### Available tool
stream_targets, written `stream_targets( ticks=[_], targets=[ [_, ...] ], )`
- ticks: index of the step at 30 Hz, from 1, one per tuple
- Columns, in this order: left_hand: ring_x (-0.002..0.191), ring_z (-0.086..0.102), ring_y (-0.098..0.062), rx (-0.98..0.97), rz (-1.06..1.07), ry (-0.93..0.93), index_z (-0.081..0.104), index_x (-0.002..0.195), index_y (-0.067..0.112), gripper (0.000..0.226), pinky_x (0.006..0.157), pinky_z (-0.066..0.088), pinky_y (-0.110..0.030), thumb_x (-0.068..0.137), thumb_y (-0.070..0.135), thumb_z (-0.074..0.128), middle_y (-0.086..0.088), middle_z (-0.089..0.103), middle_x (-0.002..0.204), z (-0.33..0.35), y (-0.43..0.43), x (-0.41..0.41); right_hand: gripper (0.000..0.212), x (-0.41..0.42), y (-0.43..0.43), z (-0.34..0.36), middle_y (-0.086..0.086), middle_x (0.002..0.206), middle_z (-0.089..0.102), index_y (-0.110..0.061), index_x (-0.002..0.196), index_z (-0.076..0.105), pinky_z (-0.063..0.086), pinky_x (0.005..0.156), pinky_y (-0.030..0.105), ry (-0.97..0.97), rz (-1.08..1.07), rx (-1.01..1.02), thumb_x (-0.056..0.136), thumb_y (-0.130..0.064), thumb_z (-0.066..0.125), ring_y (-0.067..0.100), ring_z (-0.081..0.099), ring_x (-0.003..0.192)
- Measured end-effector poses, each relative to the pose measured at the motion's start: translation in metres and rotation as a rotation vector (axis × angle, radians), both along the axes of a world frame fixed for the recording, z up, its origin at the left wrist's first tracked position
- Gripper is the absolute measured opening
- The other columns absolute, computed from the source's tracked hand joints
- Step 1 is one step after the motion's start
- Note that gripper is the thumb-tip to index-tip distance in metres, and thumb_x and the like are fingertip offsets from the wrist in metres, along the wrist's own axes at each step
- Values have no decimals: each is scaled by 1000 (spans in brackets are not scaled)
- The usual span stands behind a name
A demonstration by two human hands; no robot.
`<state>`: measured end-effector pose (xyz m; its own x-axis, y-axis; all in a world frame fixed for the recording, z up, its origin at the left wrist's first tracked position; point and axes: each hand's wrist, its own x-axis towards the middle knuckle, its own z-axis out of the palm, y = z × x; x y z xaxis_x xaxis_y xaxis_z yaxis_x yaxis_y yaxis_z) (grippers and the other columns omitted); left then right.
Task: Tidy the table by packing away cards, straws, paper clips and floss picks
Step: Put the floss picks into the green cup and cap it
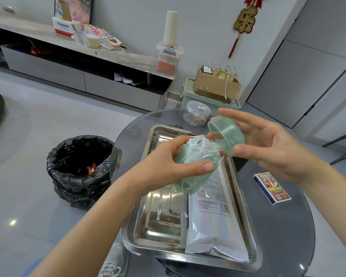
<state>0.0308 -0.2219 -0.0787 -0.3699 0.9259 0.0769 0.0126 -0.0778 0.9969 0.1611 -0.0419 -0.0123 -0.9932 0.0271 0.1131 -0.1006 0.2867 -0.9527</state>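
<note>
Floss picks (203, 149), white and tangled, are seen crammed into a translucent green container (190, 172) that is tilted with its mouth up and to the right, held above a steel tray (160, 220). The container is gripped by the left hand (168, 164), thumb pressed along its front and fingers wrapped behind. Its matching green lid (227, 136) is pinched at the rim by the thumb and fingertips of the right hand (268, 144), just beside the open mouth, touching or nearly touching it; which cannot be told. A few picks are seen poking past the container's edge.

The container's base is partly covered by the left palm, and the print on the plastic packet (214, 226) lying in the tray is too small to be read. A clear jar of paper clips (197, 114) is partly hidden behind the lid. A card box (272, 187) lies on the glass table (284, 236) right of the tray, well apart from it. The tray's left half is bare, and a lined bin (79, 168) stands on the floor to the left.
</note>
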Motion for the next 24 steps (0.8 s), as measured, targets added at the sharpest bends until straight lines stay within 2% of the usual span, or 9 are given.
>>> stream_targets(
  ticks=[8,13,15,17,19,24],
  targets=[
    [88,69,-10,30,26,5,61,104,31,38,69,53,-22,68,37,72,9,72,94,0,0,4,57,0,-8,-17,4,137,52,-26,126,58,52,90,35,17,-19,18,73,-19,78,25,52,125],
    [84,68,-5,34,-1,34,61,102,32,34,67,51,-18,71,36,74,11,71,88,2,-1,5,57,-2,-13,-16,5,137,53,-22,128,57,52,89,33,24,-2,-16,76,-5,72,25,52,126],
    [82,67,-6,22,-5,80,62,102,29,37,67,53,-21,69,39,77,9,70,87,3,-1,7,58,-3,-14,-16,6,136,54,-18,129,57,52,91,34,2,7,11,75,0,69,24,51,127],
    [81,66,-7,-1,19,153,63,100,26,43,72,55,-26,61,42,76,4,70,86,2,-1,8,59,-4,-16,-17,6,137,52,-14,130,56,48,98,38,-24,25,70,74,1,70,22,49,129],
    [80,66,-8,18,53,162,64,98,26,43,72,54,-24,63,42,82,3,70,87,1,0,8,59,-6,-18,-15,3,139,50,-14,130,55,45,102,38,-38,31,122,75,0,70,20,47,131],
    [76,67,-8,53,112,115,64,98,26,42,68,55,-23,62,41,80,8,69,82,1,-1,3,57,-10,-19,-9,5,135,55,-16,130,54,49,97,37,-48,37,92,77,-1,68,20,48,129]
  ],
)
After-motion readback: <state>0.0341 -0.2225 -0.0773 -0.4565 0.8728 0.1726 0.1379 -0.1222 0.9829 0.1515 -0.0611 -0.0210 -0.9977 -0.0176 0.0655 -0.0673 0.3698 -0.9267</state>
